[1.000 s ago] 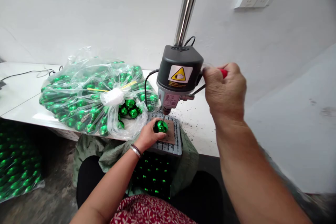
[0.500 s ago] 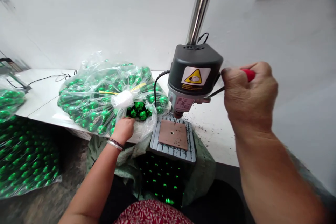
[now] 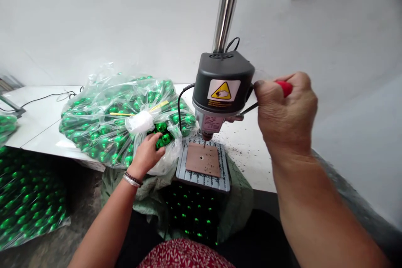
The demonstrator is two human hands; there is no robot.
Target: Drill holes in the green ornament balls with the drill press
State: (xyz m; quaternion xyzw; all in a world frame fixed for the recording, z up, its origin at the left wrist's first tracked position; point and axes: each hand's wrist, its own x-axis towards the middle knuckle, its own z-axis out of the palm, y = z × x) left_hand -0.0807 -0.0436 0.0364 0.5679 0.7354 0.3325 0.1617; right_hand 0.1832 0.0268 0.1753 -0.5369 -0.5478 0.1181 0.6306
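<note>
My right hand (image 3: pixel 287 113) is closed around the red knob (image 3: pixel 284 88) of the lever on a small bench drill press (image 3: pixel 223 86). Its drill bit (image 3: pixel 204 144) hangs over a brown square board (image 3: pixel 202 159) with a hole in it, lying on the grooved metal base (image 3: pixel 185 173). My left hand (image 3: pixel 148 153) reaches into the mouth of a clear plastic bag (image 3: pixel 94 123), thumb and fingers apart at the shiny green balls (image 3: pixel 165 138) there. Parts of its fingertips are hidden among the balls.
Below the base, a green woven sack (image 3: pixel 240 201) hangs open with more green balls inside. Another bag of green balls (image 3: pixel 31 201) is at the left. Dark shavings dot the white table (image 3: pixel 248 163), and a black cable (image 3: pixel 179 109) runs beside the drill.
My left hand has moved from the bag's edge onto the balls, and its fingers have spread. My right hand still grips the lever knob. The whole view has shifted slightly.
</note>
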